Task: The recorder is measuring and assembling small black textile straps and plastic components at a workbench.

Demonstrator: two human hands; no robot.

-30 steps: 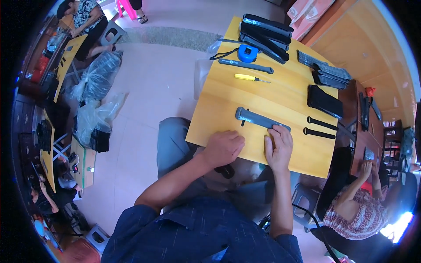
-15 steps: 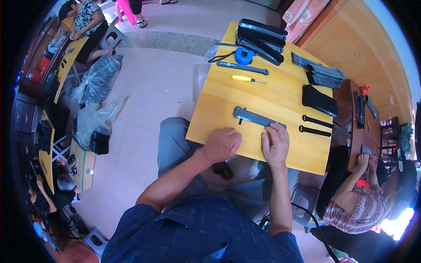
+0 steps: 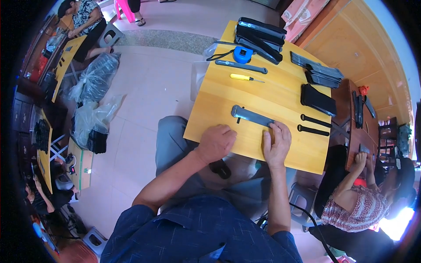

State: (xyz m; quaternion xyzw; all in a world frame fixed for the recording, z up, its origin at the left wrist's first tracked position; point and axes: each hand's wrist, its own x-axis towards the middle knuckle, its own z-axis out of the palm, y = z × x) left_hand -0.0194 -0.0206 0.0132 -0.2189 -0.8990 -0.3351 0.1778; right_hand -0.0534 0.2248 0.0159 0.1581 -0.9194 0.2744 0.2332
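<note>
A flat grey strap (image 3: pixel 252 116) with a rounded left end lies on the yellow wooden table (image 3: pixel 210 107) before me. A small black tab sticks out under it near that end. My right hand (image 3: pixel 277 142) rests its fingertips on the strap's right end, thumb spread away; the fingers cover that end. At the near table edge, left of it, my left hand (image 3: pixel 216 142) is closed with its fingers curled under. Whatever it may hold is hidden. To the right of the strap lie two thin black straps (image 3: pixel 315 130), each with a loop at one end.
Farther back are a yellow-handled screwdriver (image 3: pixel 241 77), another grey strap (image 3: pixel 240 67), a blue tape measure (image 3: pixel 242 55) and stacked black straps (image 3: pixel 258 39). On the right side sit grey strips (image 3: pixel 318 69) and a black bundle (image 3: pixel 318 100). Co-workers sit at other tables left and right.
My left hand has drawn slightly left, and my right hand has shifted a little to the right at the strap's end. The whole view has moved slightly.
</note>
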